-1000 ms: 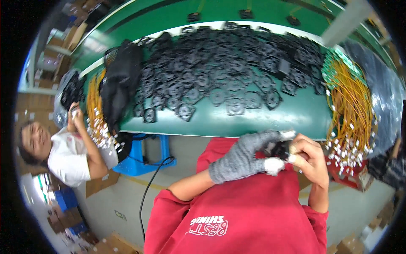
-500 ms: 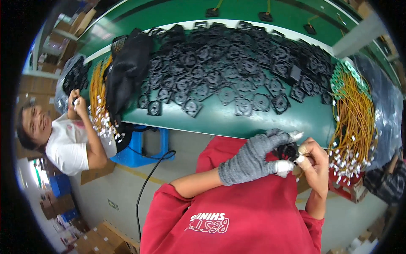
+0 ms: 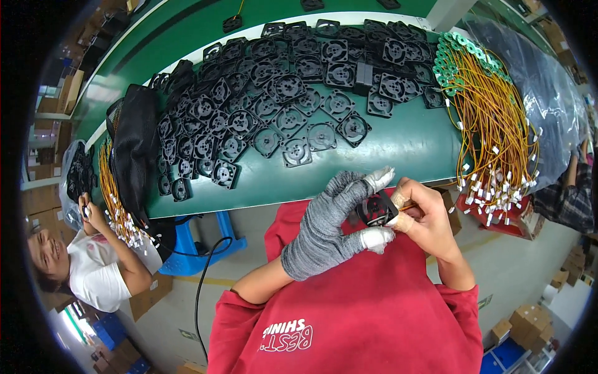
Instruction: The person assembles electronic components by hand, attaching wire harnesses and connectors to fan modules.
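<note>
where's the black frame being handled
The black frame is right of centre in the head view, between the gloved left hand and right hand, by the near edge of the green table.

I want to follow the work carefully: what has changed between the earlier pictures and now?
The black part has turned, showing its square frame more clearly. The camera view swung, so the black frames on the table appear further left. Nothing was visibly let go: the gloved left grip and the right grip stay at the part.

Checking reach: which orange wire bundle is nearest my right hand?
The green-ringed bundle right of the right hand; the other bundle lies left, beyond the black fabric.
</note>
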A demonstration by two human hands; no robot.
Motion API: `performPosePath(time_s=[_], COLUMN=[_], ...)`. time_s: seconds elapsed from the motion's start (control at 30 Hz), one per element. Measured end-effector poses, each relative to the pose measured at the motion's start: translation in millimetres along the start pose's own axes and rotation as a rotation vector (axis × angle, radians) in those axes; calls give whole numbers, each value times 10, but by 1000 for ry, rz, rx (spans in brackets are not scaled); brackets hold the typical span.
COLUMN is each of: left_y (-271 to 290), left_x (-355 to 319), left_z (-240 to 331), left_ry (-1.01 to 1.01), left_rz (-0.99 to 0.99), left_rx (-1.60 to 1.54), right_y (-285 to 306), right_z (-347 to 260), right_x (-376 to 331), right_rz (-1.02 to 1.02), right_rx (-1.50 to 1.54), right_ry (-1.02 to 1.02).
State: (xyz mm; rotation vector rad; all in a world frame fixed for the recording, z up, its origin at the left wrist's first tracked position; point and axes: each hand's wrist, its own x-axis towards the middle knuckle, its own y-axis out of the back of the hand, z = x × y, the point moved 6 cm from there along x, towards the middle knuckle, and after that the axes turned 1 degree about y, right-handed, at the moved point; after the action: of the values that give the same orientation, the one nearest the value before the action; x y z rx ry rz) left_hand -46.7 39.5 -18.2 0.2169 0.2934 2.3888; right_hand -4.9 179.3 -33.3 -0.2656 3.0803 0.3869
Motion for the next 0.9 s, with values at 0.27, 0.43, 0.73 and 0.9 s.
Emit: performPosePath(time_s=[0.27, 0.43, 0.73, 0.9], left_y=[-98, -144, -176, -141], left_x=[-55, -46, -50, -76], left_z=[-160, -197, -247, -201], left_ry=[209, 327, 415, 385], left_rz=[70, 90, 108, 75], left_rx=[-660, -806, -997, -1007], right_y=[-154, -254, -312, -324], right_z=[138, 258, 311, 225], right_x=[-54, -76, -91, -97], right_rz=[-94, -102, 100, 84], right_rx=[561, 631, 612, 543], right_ry=[-157, -186, -185, -202])
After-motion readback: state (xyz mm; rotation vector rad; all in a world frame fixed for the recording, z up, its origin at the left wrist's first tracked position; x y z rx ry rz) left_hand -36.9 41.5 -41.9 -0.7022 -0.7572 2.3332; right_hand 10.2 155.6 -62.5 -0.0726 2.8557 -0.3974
